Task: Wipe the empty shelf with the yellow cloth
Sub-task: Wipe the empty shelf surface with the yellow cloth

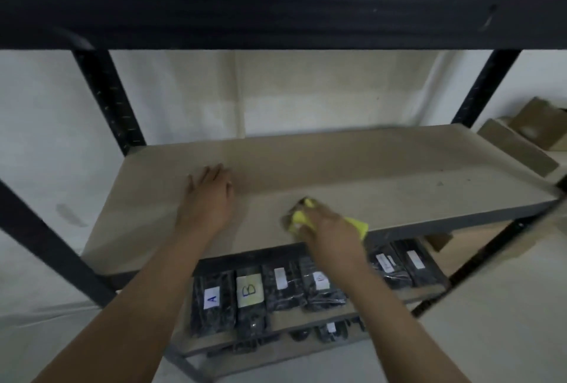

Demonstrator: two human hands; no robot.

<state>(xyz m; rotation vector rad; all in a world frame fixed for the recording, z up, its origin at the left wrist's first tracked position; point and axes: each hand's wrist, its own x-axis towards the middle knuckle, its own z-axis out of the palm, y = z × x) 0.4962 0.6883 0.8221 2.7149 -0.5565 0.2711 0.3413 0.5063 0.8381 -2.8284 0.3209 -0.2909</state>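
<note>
Two hands on shelf (pixel 368 174), right hand (pixel 329 226) gripping yellow cloth (pixel 359 224)

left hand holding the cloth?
No. The left hand rests flat and bare on the empty shelf; the right hand presses the yellow cloth down.

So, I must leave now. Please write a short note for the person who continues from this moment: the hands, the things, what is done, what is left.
Left hand: flat on the shelf, fingers straight, holding nothing.
Right hand: grips the yellow cloth and presses it on the shelf near the front edge, about the middle.
Done: cannot tell how much is wiped; the picture is blurred.
Left: small specks show on the right part of the shelf, so probably wipe there, then the back.
Below: black packets with labels, not part of the job.
</note>
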